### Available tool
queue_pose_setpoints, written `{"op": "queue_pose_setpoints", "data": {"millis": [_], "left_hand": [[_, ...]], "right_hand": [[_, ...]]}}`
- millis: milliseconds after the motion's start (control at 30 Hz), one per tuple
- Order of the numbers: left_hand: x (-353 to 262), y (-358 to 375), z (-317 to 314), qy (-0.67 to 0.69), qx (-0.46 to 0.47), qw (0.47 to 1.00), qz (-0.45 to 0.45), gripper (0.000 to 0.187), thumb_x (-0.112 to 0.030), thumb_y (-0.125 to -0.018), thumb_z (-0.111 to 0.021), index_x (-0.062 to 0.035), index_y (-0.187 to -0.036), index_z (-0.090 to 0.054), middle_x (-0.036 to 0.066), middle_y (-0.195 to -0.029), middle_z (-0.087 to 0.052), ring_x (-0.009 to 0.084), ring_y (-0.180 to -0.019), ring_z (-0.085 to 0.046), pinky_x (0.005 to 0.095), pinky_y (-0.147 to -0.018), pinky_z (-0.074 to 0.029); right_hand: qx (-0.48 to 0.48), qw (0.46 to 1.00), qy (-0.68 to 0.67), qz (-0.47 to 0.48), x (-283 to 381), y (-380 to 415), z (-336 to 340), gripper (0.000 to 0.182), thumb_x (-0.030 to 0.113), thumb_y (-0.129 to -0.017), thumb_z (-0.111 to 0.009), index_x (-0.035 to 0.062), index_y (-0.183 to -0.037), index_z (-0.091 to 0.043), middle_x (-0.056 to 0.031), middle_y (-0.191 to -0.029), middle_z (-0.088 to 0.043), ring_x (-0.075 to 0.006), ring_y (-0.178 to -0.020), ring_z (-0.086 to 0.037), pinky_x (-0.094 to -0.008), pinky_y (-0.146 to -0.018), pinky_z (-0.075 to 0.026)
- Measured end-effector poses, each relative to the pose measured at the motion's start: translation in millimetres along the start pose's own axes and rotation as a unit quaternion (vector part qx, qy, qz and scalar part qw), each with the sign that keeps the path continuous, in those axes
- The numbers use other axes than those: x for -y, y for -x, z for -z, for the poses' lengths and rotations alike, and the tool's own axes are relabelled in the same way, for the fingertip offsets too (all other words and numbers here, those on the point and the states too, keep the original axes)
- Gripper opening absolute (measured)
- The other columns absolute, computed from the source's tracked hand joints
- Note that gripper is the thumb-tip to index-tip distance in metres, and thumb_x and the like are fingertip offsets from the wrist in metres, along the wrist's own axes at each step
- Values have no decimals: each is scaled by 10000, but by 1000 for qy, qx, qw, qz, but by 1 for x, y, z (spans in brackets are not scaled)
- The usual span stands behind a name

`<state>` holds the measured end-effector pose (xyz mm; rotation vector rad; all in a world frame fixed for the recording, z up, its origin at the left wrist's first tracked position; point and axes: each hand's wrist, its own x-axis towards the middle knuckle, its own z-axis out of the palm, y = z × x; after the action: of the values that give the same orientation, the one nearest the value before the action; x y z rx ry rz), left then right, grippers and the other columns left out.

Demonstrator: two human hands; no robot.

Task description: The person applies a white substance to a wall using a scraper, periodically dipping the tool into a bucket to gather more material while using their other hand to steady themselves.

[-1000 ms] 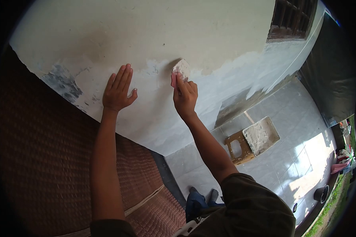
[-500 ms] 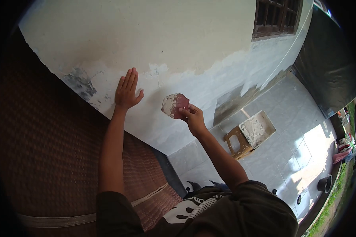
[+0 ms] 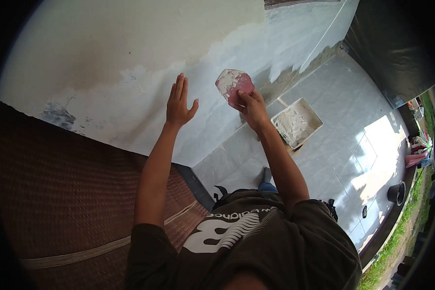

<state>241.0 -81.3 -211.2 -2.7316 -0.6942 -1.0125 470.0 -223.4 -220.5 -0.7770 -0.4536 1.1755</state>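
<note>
My right hand grips a reddish putty spreader between thumb and fingers, its far part smeared with pale putty. My left hand is open beside the wall, fingers stretched upward and thumb apart, holding nothing. The wall is beige higher up and pale white with putty lower down. A dark, flaking patch marks it at the left. Below my right hand is a rectangular tub of putty, standing on a brown stool that is mostly hidden.
Brown woven matting borders the wall at lower left. Grey floor tiles lie at the right with sunlit patches. A dark bucket stands near the edge by the grass. A dark sheet hangs at upper right.
My view has turned and shifted toward the right. The right hand with the spreader now overlaps the area close to the tub, and the left hand has moved right, still open.
</note>
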Motion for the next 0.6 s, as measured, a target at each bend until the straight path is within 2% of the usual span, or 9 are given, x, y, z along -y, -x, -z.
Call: {"op": "queue_pose_setpoints", "data": {"millis": [67, 200, 300, 400, 500, 600], "left_hand": [[-20, -15, -27, 23, 14, 1000, 0, 718, -249, -931, -558, 41, -1535, -299, 205, -1618, -276, 346, -1494, -292, 470, -1203, -280], [-61, -51, -79, 77, 48, 996, -7, 600, -173, -986, -463, 48, -1524, -318, 222, -1589, -327, 359, -1478, -319, 446, -1206, -280], [-91, -76, -116, 113, 52, 992, -5, 572, -167, -999, -434, 48, -1519, -329, 221, -1574, -358, 357, -1468, -340, 437, -1203, -292], [-118, -92, -152, 166, 66, 984, -3, 568, -201, -1008, -432, 29, -1519, -340, 227, -1548, -396, 358, -1447, -374, 444, -1193, -312], [-140, -97, -185, 207, 80, 975, 6, 563, -213, -1015, -429, 37, -1512, -345, 243, -1529, -413, 381, -1421, -406, 439, -1169, -350], [-157, -90, -216, 237, 111, 965, 19, 562, -226, -1021, -430, 42, -1508, -347, 256, -1515, -423, 400, -1400, -425, 431, -1141, -385]], "right_hand": [[-19, 999, 28, -12, 10, -6, 25, 306, 78, -1006, -552, 41, -1308, -519, -100, -1201, -625, -198, -1022, -665, -388, -839, -622], [-32, 999, 29, 2, 31, -20, 77, 304, 86, -1004, -562, 36, -1300, -514, -107, -1183, -631, -200, -982, -675, -392, -823, -628], [-90, 996, 29, 2, 45, -28, 116, 280, 87, -1006, -565, 37, -1282, -550, -94, -1156, -658, -198, -992, -679, -364, -808, -614], [-121, 990, 64, 24, 58, -35, 159, 324, 56, -953, -632, 17, -1265, -553, -98, -1103, -671, -191, -938, -695, -335, -774, -615], [-141, 985, 88, 41, 64, -36, 209, 282, 65, -958, -647, 15, -1225, -572, -96, -1040, -693, -198, -922, -698, -345, -803, -589], [-173, 977, 111, 52, 62, -32, 257, 284, 50, -957, -637, 2, -1229, -568, -103, -1047, -693, -190, -934, -696, -329, -798, -577]]}}
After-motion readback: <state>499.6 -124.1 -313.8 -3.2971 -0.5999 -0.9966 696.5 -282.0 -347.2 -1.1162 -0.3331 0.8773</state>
